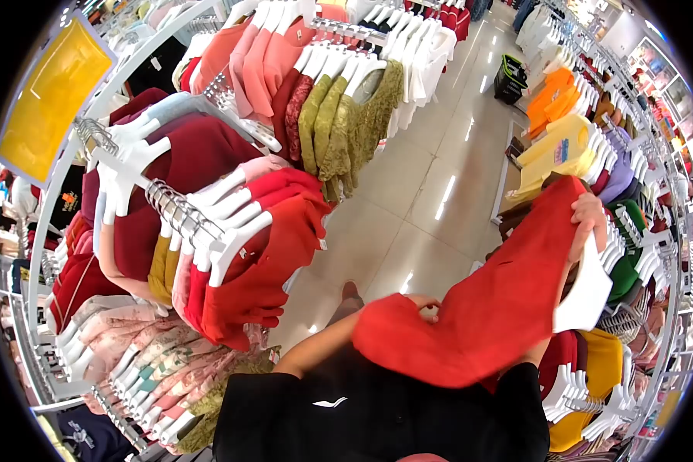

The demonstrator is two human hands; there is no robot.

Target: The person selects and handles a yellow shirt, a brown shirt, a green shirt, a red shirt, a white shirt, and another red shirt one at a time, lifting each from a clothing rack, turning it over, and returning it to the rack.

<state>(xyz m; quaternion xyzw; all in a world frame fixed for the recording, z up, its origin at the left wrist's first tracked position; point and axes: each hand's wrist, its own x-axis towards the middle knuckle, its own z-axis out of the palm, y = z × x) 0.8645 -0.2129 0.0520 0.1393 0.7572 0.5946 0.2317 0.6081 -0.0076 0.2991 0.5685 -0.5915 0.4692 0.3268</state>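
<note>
A bright red garment (pixel 485 308) is stretched across the space before my chest, slightly blurred. My right hand (pixel 589 223) is closed around its upper right corner, raised close to the racks on the right. Below that hand hangs a smooth white piece (pixel 585 296), partly covered by the red cloth. At the garment's left upper edge, my left hand (pixel 423 302) shows curled fingers against the fabric. Cloth hides the left wrist and much of that hand.
Left, a rack holds red tops (pixel 266 258) on white hangers, with olive lace tops (pixel 354 123) farther off. Yellow shirts (pixel 550 158) and orange ones (pixel 553 100) line the right side. A black basket (pixel 510 79) stands on the tiled aisle (pixel 408 192). A yellow sign (pixel 54 100) hangs left.
</note>
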